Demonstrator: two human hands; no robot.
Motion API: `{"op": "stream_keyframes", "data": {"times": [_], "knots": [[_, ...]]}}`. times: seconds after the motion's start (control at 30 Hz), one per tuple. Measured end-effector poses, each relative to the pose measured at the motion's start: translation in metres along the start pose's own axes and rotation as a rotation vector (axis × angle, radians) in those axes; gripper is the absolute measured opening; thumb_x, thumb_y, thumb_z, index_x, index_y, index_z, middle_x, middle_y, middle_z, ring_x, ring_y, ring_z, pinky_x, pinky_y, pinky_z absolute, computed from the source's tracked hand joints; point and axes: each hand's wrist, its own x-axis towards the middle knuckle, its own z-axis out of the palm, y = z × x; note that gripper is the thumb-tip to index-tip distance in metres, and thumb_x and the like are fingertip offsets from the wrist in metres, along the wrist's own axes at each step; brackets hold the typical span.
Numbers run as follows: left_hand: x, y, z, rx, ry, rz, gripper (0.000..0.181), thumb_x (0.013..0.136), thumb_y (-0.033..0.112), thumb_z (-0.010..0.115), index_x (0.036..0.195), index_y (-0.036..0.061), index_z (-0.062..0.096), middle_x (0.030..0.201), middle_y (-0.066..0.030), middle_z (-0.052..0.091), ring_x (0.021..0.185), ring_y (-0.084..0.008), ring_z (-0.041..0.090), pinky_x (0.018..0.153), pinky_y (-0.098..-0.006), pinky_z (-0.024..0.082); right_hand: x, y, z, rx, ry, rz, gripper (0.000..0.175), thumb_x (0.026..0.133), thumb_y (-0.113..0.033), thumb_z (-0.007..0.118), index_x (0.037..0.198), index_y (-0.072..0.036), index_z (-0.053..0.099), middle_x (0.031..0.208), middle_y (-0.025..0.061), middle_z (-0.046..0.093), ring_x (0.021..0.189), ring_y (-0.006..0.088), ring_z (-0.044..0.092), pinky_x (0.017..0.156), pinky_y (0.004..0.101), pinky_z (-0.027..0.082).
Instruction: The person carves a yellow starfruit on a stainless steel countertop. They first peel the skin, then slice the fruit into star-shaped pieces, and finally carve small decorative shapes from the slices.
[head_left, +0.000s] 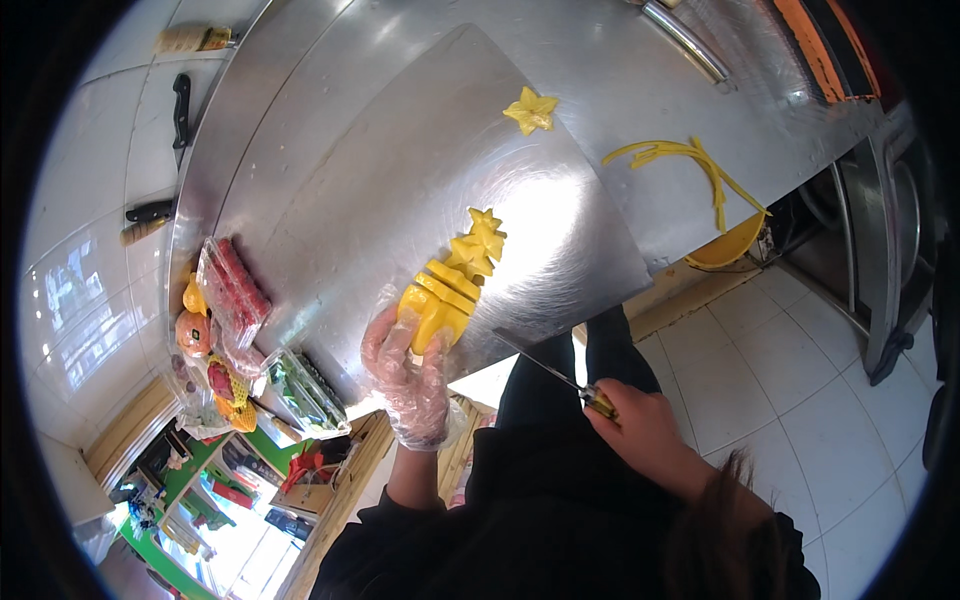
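My left hand (409, 390), in a clear plastic glove, grips the near end of a yellow star fruit (431, 319) lying on a flat metal board (375, 187). Cut slices (480, 244) lean and overlap in a row from the fruit's far end, showing their star shape. One more star-shaped piece (532, 110) rests alone towards the board's far right edge. Bare of any glove, my right hand (641, 424) holds a knife (551, 370) by its handle. Its thin blade points up and left, with the tip by the board's near edge, apart from the fruit.
Yellow peel strips (679, 150) lie on the steel table to the right, above a yellow container (727, 251). At left stand a clear box of red berries (234, 289), a box of green leaves (306, 394) and whole fruit (193, 332). Black-handled knives (181, 112) line the tiled wall.
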Motion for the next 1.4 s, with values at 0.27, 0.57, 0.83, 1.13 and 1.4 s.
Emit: {"op": "stream_keyframes", "data": {"times": [0.27,0.57,0.83,1.13,1.4], "knots": [[-0.005,0.003,-0.002,-0.106,0.011,-0.021,0.046,0.087,-0.002,0.067,0.129,0.0089,0.054,0.137,-0.0161,0.042,0.13,-0.0309,0.044,0.109,-0.0426,0.041,0.026,-0.039,0.002,0.133,0.09,-0.242,0.03,0.088,-0.022,0.073,0.106,-0.003,0.058,0.079,0.0107,0.064,0.061,0.0251,0.065,0.052,0.0333,0.052],[-0.009,-0.003,-0.001,-0.074,0.002,-0.013,0.045,0.087,-0.002,0.067,0.128,0.0116,0.055,0.134,-0.0152,0.044,0.127,-0.0301,0.047,0.106,-0.0408,0.043,0.044,-0.047,0.016,0.038,0.135,-0.237,0.03,0.09,-0.021,0.07,0.107,-0.002,0.055,0.074,0.0093,0.062,0.055,0.0233,0.064,0.048,0.0314,0.05],[-0.011,-0.007,-0.002,-0.072,0.022,-0.025,0.034,0.09,-0.002,0.066,0.123,0.0061,0.061,0.137,-0.0148,0.045,0.125,-0.0268,0.054,0.102,-0.0387,0.05,0.067,-0.057,0.031,-0.023,0.146,-0.227,0.027,0.091,-0.024,0.068,0.104,-0.004,0.054,0.071,0.0106,0.062,0.056,0.0267,0.064,0.047,0.0349,0.051],[-0.012,-0.005,-0.002,-0.09,0.038,-0.064,0.035,0.09,-0.002,0.068,0.123,0.0042,0.062,0.138,-0.0129,0.045,0.124,-0.0256,0.055,0.101,-0.0374,0.05,0.059,-0.062,0.021,-0.065,0.038,-0.098,0.025,0.091,-0.023,0.067,0.097,-0.004,0.052,0.071,0.0135,0.063,0.059,0.0317,0.064,0.051,0.0392,0.05],[-0.013,-0.003,-0.001,-0.103,0.023,-0.085,0.043,0.086,-0.002,0.069,0.126,0.011,0.058,0.132,-0.0156,0.045,0.125,-0.0308,0.048,0.105,-0.0408,0.043,0.062,-0.058,0.024,-0.04,-0.009,-0.059,0.025,0.09,-0.022,0.068,0.099,-0.004,0.052,0.072,0.0139,0.063,0.061,0.0335,0.065,0.053,0.042,0.051]]}}
